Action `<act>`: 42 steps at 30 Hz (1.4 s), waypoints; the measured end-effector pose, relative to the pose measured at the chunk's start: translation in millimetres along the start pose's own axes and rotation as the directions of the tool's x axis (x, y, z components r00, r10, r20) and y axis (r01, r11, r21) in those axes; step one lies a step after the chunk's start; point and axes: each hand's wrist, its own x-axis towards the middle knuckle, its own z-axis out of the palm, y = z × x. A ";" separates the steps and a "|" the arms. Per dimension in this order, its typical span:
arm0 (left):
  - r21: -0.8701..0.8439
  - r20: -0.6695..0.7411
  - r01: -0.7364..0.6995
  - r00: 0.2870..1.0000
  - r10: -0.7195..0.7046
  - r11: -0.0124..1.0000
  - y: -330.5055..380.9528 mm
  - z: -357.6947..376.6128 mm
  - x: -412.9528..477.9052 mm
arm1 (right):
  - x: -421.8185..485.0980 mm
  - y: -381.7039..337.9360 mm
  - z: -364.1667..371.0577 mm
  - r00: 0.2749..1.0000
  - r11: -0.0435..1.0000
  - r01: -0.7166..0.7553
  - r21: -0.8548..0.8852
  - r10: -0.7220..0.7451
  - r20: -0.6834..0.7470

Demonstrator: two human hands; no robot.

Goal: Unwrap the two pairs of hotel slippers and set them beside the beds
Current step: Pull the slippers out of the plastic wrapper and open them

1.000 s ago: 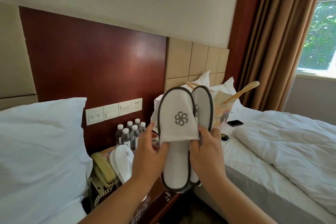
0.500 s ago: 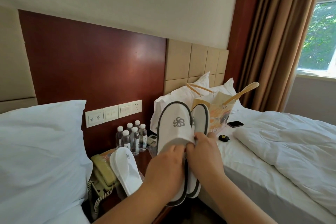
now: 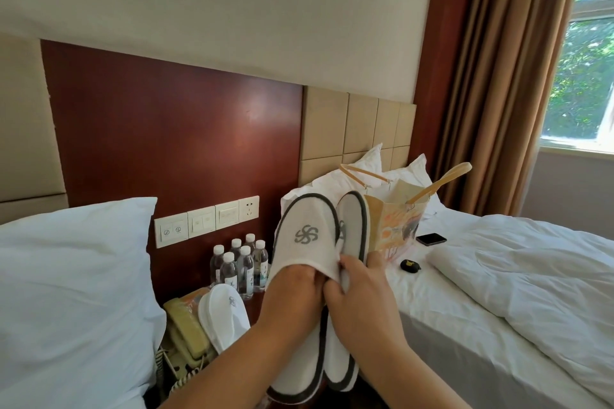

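Just right of the water bottles (image 3: pixel 244 262), the left hand (image 3: pixel 292 292) has its fingers tucked inside the front slipper (image 3: pixel 304 236); they are hidden, so I cannot tell their curl. The right hand (image 3: pixel 363 299) pinches that slipper's upper, fingers behind the rear slipper (image 3: pixel 354 226). Both slippers are white, grey-trimmed and upright. Another pair (image 3: pixel 222 315) lies below the bottles.

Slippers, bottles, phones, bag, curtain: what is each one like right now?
held slippers: unwrapped, upright, pressed together between both hands.
left hand: fingers tucked under the front slipper's upper.
right hand: pinches that upper's edge.
telephone: handset on its cradle.
other slippers: stacked, lying against the telephone.
water bottles: upright, capped.
paper bag: standing on the bed, top open.
mobile phone: lying flat, screen dark.
curtain: pulled aside.
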 end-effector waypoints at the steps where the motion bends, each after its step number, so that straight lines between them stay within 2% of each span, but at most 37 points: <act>1: -0.088 -0.072 0.010 0.997 -0.016 0.996 1.0 -2.3 -0.2 | 1.1 -0.1 -1.3 1.000 0.999 -0.010 0.047 0.010 0.008; 3: -0.231 -0.165 -0.020 0.986 -0.019 0.973 3.5 -7.4 0.8 | 3.9 0.7 -6.9 0.999 0.983 -0.047 0.176 0.042 0.033; 6: -0.254 -0.127 -0.024 0.992 -0.009 0.967 8.0 -10.3 0.4 | 7.5 7.6 -18.0 0.989 0.908 -0.130 0.397 0.092 0.114; 8: -0.190 -0.073 0.007 0.997 -0.021 0.982 5.6 -11.0 1.9 | 9.7 16.2 -22.5 0.961 0.773 -0.248 0.583 0.123 0.246; 10: -0.097 -0.021 -0.001 1.000 -0.001 0.995 0.8 -10.6 5.5 | 10.2 22.6 -23.0 0.943 0.691 -0.306 0.655 0.128 0.306; 12: -0.226 -0.026 -0.041 0.999 0.036 0.973 1.5 -11.3 8.0 | 9.8 26.5 -20.6 0.955 0.707 -0.281 0.649 0.138 0.263; 14: -0.268 -0.040 -0.038 0.999 0.029 0.963 1.9 -12.6 10.6 | 9.3 29.7 -19.0 0.967 0.743 -0.249 0.621 0.159 0.197; 16: -0.231 0.033 0.008 0.999 -0.001 0.973 -1.1 -9.5 11.5 | 8.8 32.9 -19.4 0.969 0.752 -0.245 0.611 0.179 0.168; 19: -0.010 0.207 0.110 0.973 -0.105 0.994 0.0 -16.1 11.0 | 9.0 35.7 -21.2 0.963 0.750 -0.267 0.604 0.223 0.149; 22: -0.231 0.180 0.161 0.976 -0.121 0.959 -3.8 -21.0 9.4 | 9.9 36.9 -21.4 0.955 0.728 -0.284 0.624 0.276 0.112; 23: -0.254 0.168 0.168 0.978 -0.127 0.953 -4.4 -22.6 9.2 | 10.0 37.2 -21.2 0.955 0.736 -0.278 0.617 0.281 0.095; 28: -0.080 0.111 0.165 0.982 -0.155 0.983 -5.9 -22.2 10.3 | 7.5 35.4 -19.8 0.965 0.809 -0.203 0.552 0.260 -0.027; 29: -0.086 0.139 0.160 0.979 -0.147 0.983 -5.6 -22.3 9.7 | 7.2 34.7 -19.6 0.965 0.817 -0.186 0.546 0.255 -0.053; 32: -0.179 0.341 0.207 0.930 -0.137 0.962 -1.1 -21.4 2.9 | 7.0 29.3 -19.7 0.966 0.845 -0.154 0.513 0.238 -0.102; 34: -0.200 0.381 0.228 0.914 -0.138 0.953 3.6 -17.8 -1.3 | 6.8 23.9 -19.3 0.968 0.857 -0.154 0.491 0.229 -0.097; 36: -0.222 0.285 0.234 0.944 -0.167 0.947 9.5 -12.5 -2.8 | 6.4 19.2 -18.1 0.971 0.864 -0.156 0.480 0.222 -0.085; 38: -0.212 0.107 0.239 0.970 -0.220 0.948 15.0 -9.3 -3.0 | 6.9 17.2 -17.8 0.974 0.869 -0.142 0.474 0.208 -0.089; 40: -0.202 -0.032 0.253 0.964 -0.264 0.946 17.3 -9.7 -2.2 | 8.8 17.5 -17.8 0.978 0.868 -0.110 0.484 0.181 -0.104; 42: -0.181 -0.099 0.252 0.957 -0.273 0.951 15.4 -11.8 -0.7 | 9.6 18.5 -17.3 0.985 0.874 -0.080 0.480 0.144 -0.097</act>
